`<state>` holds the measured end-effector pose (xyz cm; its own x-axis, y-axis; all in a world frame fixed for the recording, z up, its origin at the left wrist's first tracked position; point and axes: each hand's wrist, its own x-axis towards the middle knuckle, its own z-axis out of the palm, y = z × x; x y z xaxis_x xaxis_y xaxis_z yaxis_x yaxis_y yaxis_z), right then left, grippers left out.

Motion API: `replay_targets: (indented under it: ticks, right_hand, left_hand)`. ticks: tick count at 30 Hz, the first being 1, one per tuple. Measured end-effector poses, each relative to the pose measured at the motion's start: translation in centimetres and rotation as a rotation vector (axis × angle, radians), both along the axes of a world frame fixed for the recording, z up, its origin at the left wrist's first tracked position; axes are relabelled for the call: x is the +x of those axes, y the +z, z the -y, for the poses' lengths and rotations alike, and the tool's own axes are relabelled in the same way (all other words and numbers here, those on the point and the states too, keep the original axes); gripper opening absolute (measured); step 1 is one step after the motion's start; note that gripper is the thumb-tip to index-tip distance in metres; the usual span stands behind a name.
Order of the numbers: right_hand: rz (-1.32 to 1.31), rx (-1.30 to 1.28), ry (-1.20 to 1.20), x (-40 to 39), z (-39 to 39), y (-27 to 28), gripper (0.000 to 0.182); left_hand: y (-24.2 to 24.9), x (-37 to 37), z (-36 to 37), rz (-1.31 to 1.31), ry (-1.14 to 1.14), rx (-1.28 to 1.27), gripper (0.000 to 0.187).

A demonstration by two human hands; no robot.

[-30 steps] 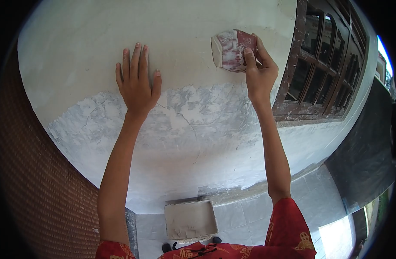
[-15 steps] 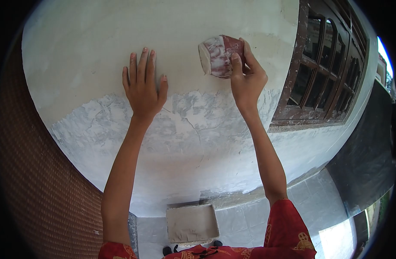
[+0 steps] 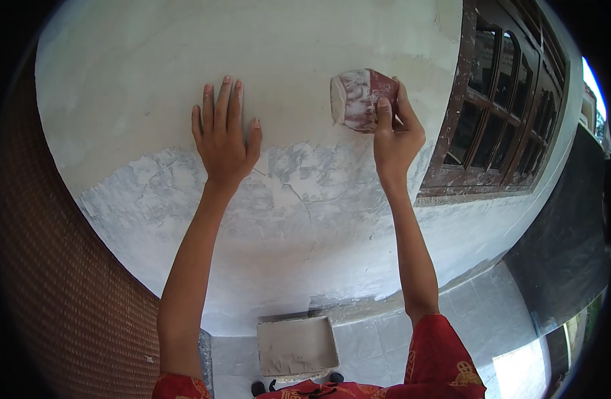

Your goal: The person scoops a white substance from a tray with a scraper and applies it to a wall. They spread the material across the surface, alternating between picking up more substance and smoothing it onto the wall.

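one hand, the left hand [image 3: 226,149], is spread out on the pale wall [image 3: 292,73]. the right hand [image 3: 397,143] pinches a red flat tool [image 3: 360,100], smeared white, with thumb and fingers. it's at the wall, between the left hand and the brown window [image 3: 497,114].

Looks like somebody's house, out on the porch: patchy wall [image 3: 272,259], wood-framed window [image 3: 499,114] on the right, grey floor tiles [image 3: 365,340], woven panel [image 3: 72,286] left, sky [image 3: 594,85] far right.
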<state>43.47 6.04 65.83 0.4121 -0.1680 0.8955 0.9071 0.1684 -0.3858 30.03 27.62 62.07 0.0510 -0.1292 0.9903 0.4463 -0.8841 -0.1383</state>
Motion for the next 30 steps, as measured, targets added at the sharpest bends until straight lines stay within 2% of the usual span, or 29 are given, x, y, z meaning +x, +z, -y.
replay_targets:
  ticks: [4, 8, 10, 12, 14, 18, 20, 23, 25, 27, 29, 30]
  right_hand:
    - [-0.066, 0.104, 0.057, 2.0, 4.0, 0.5, 0.04]
    - [0.052, -0.002, 0.153, -0.7, 0.7, -0.8, 0.038]
    - [0.017, -0.143, 0.108, -1.3, -0.3, -1.5, 0.038]
    - [0.073, -0.104, 0.078, 0.4, 0.2, -1.9, 0.039]
    - [-0.006, 0.068, 0.047, 2.6, 1.9, -1.5, 0.04]
    - [-0.077, 0.136, 0.102, 2.0, 3.5, -0.4, 0.04]
    - [0.045, 0.061, 0.179, -0.3, 1.4, -0.3, 0.04]
    - [0.027, -0.067, 0.214, -2.1, -0.5, -1.0, 0.039]
    - [0.028, -0.088, 0.176, -1.3, -1.4, -1.3, 0.038]
    - [-0.079, -0.012, 0.102, 1.9, 0.4, -1.0, 0.04]
    - [-0.183, 0.087, 0.158, 3.5, 3.5, 0.3, 0.041]
    - [-0.07, 0.125, 0.04, 5.7, 4.5, 0.4, 0.041]
  left_hand:
    - [0.1, 0.1, 0.3, 0.003, 0.011, -0.021, 0.058]
    - [0.0, 0.1, 0.2, -0.001, -0.008, -0.008, 0.058]
    - [0.0, 0.0, -0.1, 0.003, 0.008, 0.006, 0.058]
    - [0.0, 0.1, 0.0, 0.001, 0.003, 0.01, 0.058]
    - [0.0, 0.1, 0.0, 0.014, 0.009, 0.008, 0.058]
    - [0.1, 0.1, 0.1, 0.008, 0.018, -0.001, 0.058]
    - [0.1, 0.2, 0.1, -0.002, 0.01, 0.0, 0.058]
    - [0.1, 0.0, 0.0, 0.012, 0.011, 0.02, 0.057]
    - [0.1, 0.0, 0.1, 0.005, 0.008, 0.018, 0.057]
    - [0.1, -0.1, 0.0, 0.013, 0.019, 0.016, 0.057]
    - [0.0, 0.0, 0.1, -0.002, 0.013, 0.0, 0.058]
    - [0.1, 0.1, 0.1, 0.003, 0.014, -0.002, 0.058]
